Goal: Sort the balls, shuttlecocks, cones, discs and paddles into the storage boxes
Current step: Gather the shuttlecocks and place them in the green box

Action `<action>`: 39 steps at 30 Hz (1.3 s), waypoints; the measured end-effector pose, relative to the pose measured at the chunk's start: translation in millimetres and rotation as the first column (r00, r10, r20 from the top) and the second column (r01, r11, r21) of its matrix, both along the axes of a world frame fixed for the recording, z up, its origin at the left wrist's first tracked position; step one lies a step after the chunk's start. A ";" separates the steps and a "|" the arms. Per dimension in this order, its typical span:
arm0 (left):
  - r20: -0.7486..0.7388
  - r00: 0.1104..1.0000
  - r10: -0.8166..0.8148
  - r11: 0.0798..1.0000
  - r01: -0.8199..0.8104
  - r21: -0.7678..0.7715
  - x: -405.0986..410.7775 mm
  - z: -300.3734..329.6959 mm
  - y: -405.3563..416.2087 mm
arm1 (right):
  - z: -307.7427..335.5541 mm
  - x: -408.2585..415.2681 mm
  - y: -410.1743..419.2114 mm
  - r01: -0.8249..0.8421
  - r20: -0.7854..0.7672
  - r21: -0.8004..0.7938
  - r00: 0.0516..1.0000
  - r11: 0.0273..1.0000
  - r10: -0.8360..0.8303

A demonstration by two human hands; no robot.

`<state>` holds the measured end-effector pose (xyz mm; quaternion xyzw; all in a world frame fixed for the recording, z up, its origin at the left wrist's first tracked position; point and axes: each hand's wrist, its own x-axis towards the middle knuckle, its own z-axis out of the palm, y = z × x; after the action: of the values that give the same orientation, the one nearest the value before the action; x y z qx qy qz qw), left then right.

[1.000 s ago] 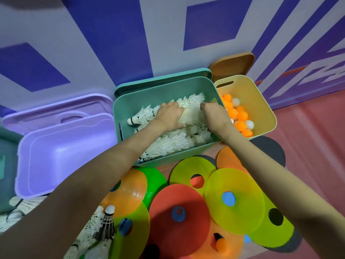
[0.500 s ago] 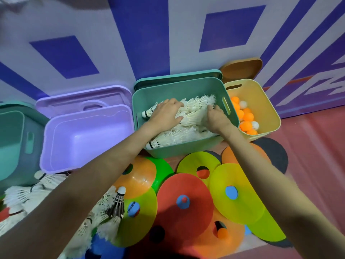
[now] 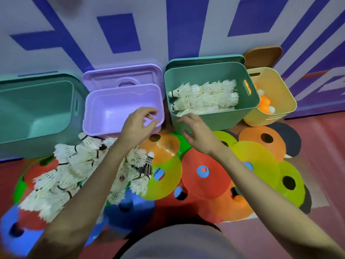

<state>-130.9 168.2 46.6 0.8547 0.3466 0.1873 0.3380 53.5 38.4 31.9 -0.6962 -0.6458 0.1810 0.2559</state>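
White shuttlecocks lie stacked in rows inside the middle green box. My left hand hovers over the near rim of the empty purple box, fingers loosely curled and holding nothing. My right hand hangs in front of the green box, fingers spread and empty. A loose heap of shuttlecocks lies on the floor under my left forearm. Flat discs in orange, red, yellow-green and blue overlap on the floor below both hands.
A large empty green box stands at the left. A yellow box with orange and white balls sits at the right, a brown lid behind it. Box lids lean on the patterned wall. Dark paddles peek out from under the discs.
Both hands have come out of the green box and let go of the shuttlecocks, moving back towards me and left. The view has swung left, showing the floor heap and left box.
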 end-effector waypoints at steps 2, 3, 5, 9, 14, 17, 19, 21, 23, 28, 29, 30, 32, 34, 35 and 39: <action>-0.024 0.999 0.043 0.997 -0.044 -0.061 -30.4 -7.9 -7.0 | -7.8 -28.1 -5.6 -0.024 -0.008 -0.047 1.000 0.999 0.023; -0.042 0.998 0.054 0.995 -0.058 -0.081 -43.8 -13.0 -9.8 | -12.7 -39.4 -8.6 -0.029 -0.013 -0.078 1.000 0.997 0.028; -0.103 0.993 0.054 0.996 -0.062 -0.067 -75.2 -23.3 -15.2 | -22.7 -65.2 -13.8 -0.057 -0.018 -0.153 0.998 0.987 0.055; -0.149 0.987 0.065 0.998 -0.066 0.002 -126.7 -36.3 -23.9 | -40.7 -103.7 -16.7 -0.112 0.009 -0.316 0.993 0.942 0.121; -0.203 0.977 0.057 0.997 -0.066 -0.036 -164.3 -46.0 -41.1 | -52.6 -139.1 -9.0 -0.130 0.095 -0.358 0.980 0.925 0.174; -0.333 0.942 -0.040 0.997 0.060 0.050 -175.7 -53.7 -55.2 | -60.9 -154.5 1.2 -0.119 0.167 -0.339 0.969 0.933 0.184; -0.433 0.895 -0.109 0.972 0.187 0.143 -179.1 -59.5 -59.0 | -65.5 -163.0 9.4 -0.094 0.193 -0.337 0.967 0.937 0.167; -0.492 0.861 -0.130 0.944 0.259 0.205 -180.4 -63.8 -57.7 | -69.0 -170.2 17.9 -0.068 0.225 -0.336 0.963 0.939 0.150; -0.540 0.832 -0.131 0.929 0.293 0.226 -180.4 -65.5 -55.7 | -68.9 -175.3 24.9 -0.044 0.257 -0.358 0.956 0.933 0.143; -0.605 0.786 -0.127 0.915 0.328 0.234 -177.7 -62.3 -52.2 | -68.0 -182.6 31.5 -0.032 0.270 -0.383 0.952 0.923 0.145; -0.602 0.788 -0.126 0.919 0.322 0.229 -177.0 -61.8 -51.2 | -71.0 -182.7 32.4 -0.024 0.260 -0.371 0.957 0.928 0.129; -0.582 0.803 -0.128 0.925 0.308 0.221 -176.7 -60.8 -50.4 | -72.5 -182.6 32.1 -0.018 0.257 -0.355 0.959 0.935 0.116; -0.493 0.860 -0.133 0.944 0.261 0.201 -177.1 -58.5 -48.2 | -77.1 -179.8 32.3 -0.018 0.255 -0.306 0.962 0.952 0.101; -0.346 0.931 -0.121 0.971 0.184 0.155 -178.6 -53.4 -47.8 | -77.6 -175.9 30.4 -0.012 0.237 -0.263 0.968 0.965 0.076; -0.261 0.960 -0.102 0.985 0.134 0.109 -178.8 -50.0 -48.8 | -76.6 -173.3 28.0 -0.005 0.215 -0.222 0.975 0.975 0.054; -0.044 0.999 0.021 0.991 -0.026 -0.131 -176.0 -33.4 -57.5 | -64.0 -159.6 11.0 0.085 0.016 -0.062 0.996 0.994 -0.084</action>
<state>-306.9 110.7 13.3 0.8301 0.3754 0.1499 0.3841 -106.2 49.4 -32.2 -0.7319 -0.6114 0.1856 0.2369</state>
